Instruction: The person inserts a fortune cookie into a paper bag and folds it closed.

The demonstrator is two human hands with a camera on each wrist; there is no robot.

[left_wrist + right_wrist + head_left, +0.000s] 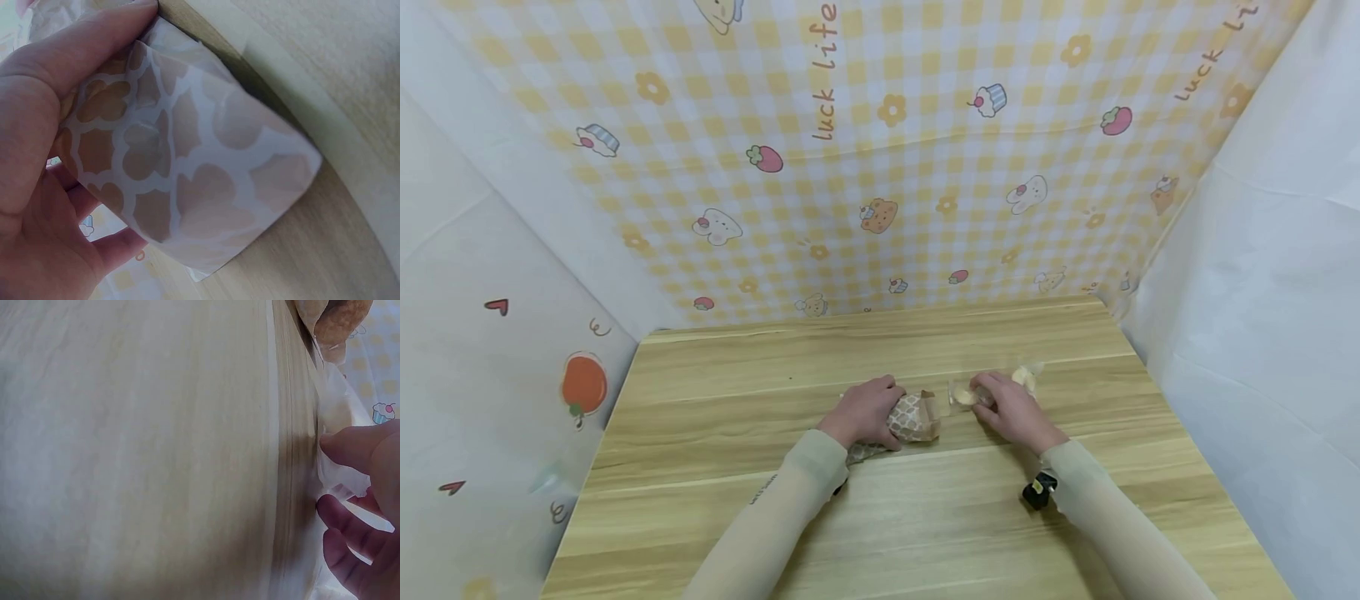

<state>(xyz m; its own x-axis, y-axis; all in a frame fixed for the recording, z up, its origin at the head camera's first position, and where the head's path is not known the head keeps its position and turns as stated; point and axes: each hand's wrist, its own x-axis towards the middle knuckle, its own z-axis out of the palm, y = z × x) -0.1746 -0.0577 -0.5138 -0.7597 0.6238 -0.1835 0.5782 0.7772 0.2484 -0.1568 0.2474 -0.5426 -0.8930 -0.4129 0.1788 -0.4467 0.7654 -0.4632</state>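
the left hand (863, 412) grips a patterned paper bag (913, 417) near the middle of the tabletop (722, 367), thumb on one face and fingers around the other side. the bag's brown end points toward the right hand (1011, 410), whose fingers are drawn narrow, pinching a small clear packet (963, 395) with something pale inside. the packet is just beside the bag's brown end. a second packet (1024, 379) lies just beyond the right hand. a black device (1039, 492) sits at the right wrist, and a yellow checked cloth (850, 158) hangs behind the tabletop.
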